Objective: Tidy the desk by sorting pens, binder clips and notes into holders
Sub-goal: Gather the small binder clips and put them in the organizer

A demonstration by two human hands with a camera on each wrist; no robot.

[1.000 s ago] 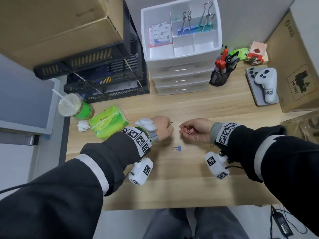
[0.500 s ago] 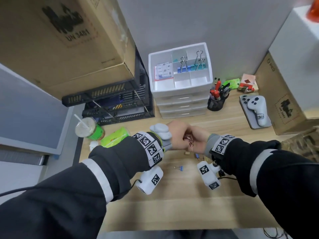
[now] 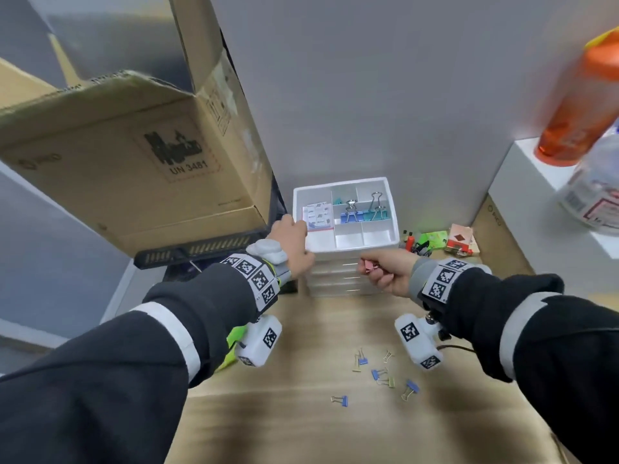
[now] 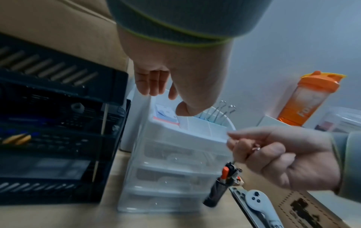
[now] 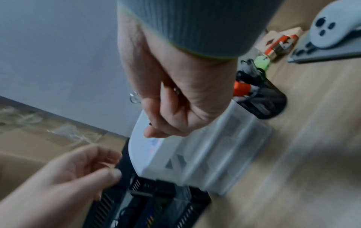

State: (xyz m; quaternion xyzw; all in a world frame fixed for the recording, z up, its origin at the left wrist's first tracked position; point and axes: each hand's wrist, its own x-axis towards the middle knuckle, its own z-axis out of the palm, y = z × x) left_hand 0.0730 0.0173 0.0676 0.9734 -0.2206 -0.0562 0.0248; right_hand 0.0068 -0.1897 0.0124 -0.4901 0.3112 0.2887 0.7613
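R hand [image 3: 388, 269] grip clamped on pink binder clip [image 3: 370, 265]; organizer tray [image 3: 392, 209] just ahead + above grip, R nearer free slots; L hand [image 3: 291, 246] fingers loosely curled at tray's left rim, holding nothing.

A drawer unit [image 3: 348, 262] is standing at the back of the table [image 3: 301, 413], with a stacked tray rack [image 4: 58, 138] to its left and a pen cup [image 4: 218, 194] to its right. Notes [image 3: 317, 216] and two binder clips [image 3: 363, 212] are sitting in its top compartments, while loose clips [image 3: 382, 376] are lying on the table in front.
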